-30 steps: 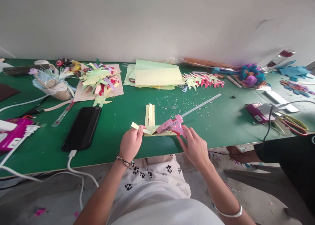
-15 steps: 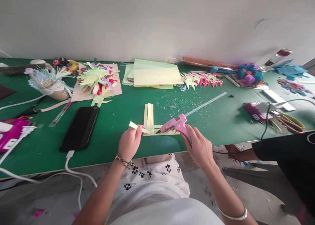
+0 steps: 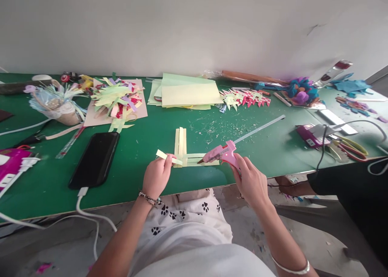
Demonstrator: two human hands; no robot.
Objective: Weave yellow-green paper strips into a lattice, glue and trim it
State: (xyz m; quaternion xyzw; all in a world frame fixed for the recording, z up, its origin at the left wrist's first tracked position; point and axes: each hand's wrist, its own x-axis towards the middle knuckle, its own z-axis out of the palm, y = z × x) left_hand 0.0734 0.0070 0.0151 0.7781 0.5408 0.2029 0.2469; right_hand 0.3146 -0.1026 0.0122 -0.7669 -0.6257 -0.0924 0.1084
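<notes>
My left hand (image 3: 157, 175) pinches a pale yellow paper strip (image 3: 162, 154) between thumb and fingers, at the left of an L-shaped piece of paper strips (image 3: 181, 141). That piece lies on the green table (image 3: 151, 137), one arm pointing away from me and the other running right. My right hand (image 3: 250, 180) is wrapped round the handle of a pink glue gun (image 3: 226, 151). A long clear glue stick (image 3: 260, 129) sticks out of its back. The nozzle points left, over the right-hand strips; whether it touches them I cannot tell.
A black phone (image 3: 94, 160) on a white cable lies at the left. Behind are a heap of cut paper strips (image 3: 117, 99), stacked paper sheets (image 3: 190, 93) and red-and-cream woven paper (image 3: 247, 98). Scissors (image 3: 351, 145) and a purple power block (image 3: 312, 136) lie right, near another person's leg (image 3: 297, 185).
My right hand has drawn the glue gun to the right, its nozzle farther from my left hand. The left hand still holds the strip; the whole view has shifted slightly.
</notes>
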